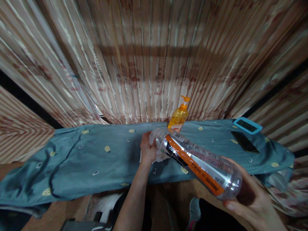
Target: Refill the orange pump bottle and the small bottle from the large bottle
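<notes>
A clear plastic bottle (pixel 192 163) with an orange, black and silver label slants across the middle, its neck to the upper left. My right hand (pixel 250 192) is closed around its base. My left hand (pixel 147 149) is by the bottle's neck, low over the bed-like covered surface, with fingers curled and partly hidden behind the neck. Under that hand and the bottle, crumpled white tissue or cloth (pixel 161 157) shows, and the left hand appears to grip it. Just behind the bottle stands a pump bottle (pixel 178 118) of yellow liquid with an orange top.
A blue-green patterned cloth (pixel 79 160) covers the long narrow table. At its right end lie a dark phone (pixel 244 141) and a blue-framed device (pixel 247 125). Pleated patterned curtains (pixel 144 64) hang behind and at both sides. A shoe (pixel 194 210) shows on the floor below.
</notes>
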The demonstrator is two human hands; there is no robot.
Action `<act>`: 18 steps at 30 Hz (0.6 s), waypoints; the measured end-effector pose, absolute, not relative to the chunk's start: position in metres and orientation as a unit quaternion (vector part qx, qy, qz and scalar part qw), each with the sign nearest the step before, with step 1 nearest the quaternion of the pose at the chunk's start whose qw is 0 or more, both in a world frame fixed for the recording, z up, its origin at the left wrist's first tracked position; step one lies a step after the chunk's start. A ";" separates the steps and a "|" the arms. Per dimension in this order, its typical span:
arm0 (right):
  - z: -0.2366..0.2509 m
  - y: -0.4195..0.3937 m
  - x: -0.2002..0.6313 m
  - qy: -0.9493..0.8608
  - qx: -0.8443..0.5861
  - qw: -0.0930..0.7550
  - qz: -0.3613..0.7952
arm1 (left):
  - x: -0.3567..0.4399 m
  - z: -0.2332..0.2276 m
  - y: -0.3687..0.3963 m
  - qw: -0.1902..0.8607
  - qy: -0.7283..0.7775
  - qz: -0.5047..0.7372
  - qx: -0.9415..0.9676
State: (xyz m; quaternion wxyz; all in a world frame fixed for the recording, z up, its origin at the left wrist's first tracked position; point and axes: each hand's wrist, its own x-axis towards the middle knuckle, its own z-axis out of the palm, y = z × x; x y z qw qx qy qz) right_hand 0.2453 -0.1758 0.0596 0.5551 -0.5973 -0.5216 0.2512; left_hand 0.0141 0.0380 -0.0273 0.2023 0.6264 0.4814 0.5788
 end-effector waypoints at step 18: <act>0.060 -0.175 0.244 -0.528 -0.596 0.549 0.255 | 0.014 -0.026 0.038 0.203 0.483 0.578 0.626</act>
